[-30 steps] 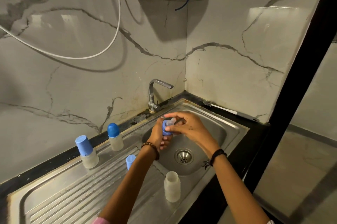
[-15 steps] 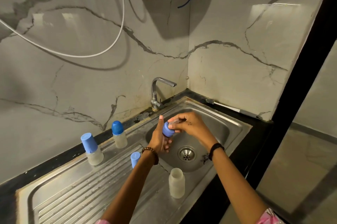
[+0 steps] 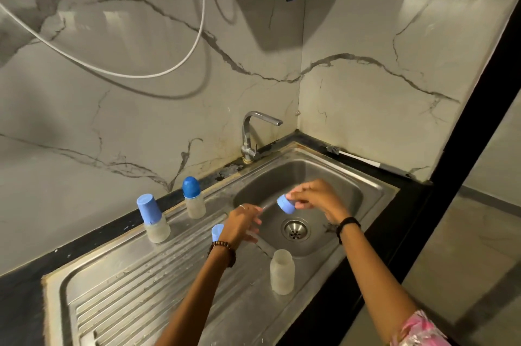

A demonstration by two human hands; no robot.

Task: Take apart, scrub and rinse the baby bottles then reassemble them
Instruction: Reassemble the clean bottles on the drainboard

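Observation:
My right hand (image 3: 318, 199) pinches a small blue bottle collar (image 3: 285, 204) over the sink basin (image 3: 346, 190). My left hand (image 3: 242, 223) hovers just left of it at the basin's edge, its fingers blurred. A faint pale streak runs from its fingertips toward the collar, and I cannot tell what it is. An uncapped cloudy bottle (image 3: 282, 272) stands on the sink's front rim. A loose blue cap (image 3: 217, 230) sits on the drainboard, half hidden behind my left hand. Two capped bottles stand at the back: one with a tall blue cap (image 3: 153, 219), one with a round blue cap (image 3: 193, 199).
The tap (image 3: 251, 137) stands behind the basin, spout pointing right, with no water seen running. The drain (image 3: 295, 229) lies under my hands. A bottle brush (image 3: 358, 158) lies on the dark counter at the back right. The ribbed drainboard (image 3: 118, 295) stretches to the left.
My hands, joined on the blue collar before, have come apart. The collar stays with my right hand while my left hand has drawn back to the left.

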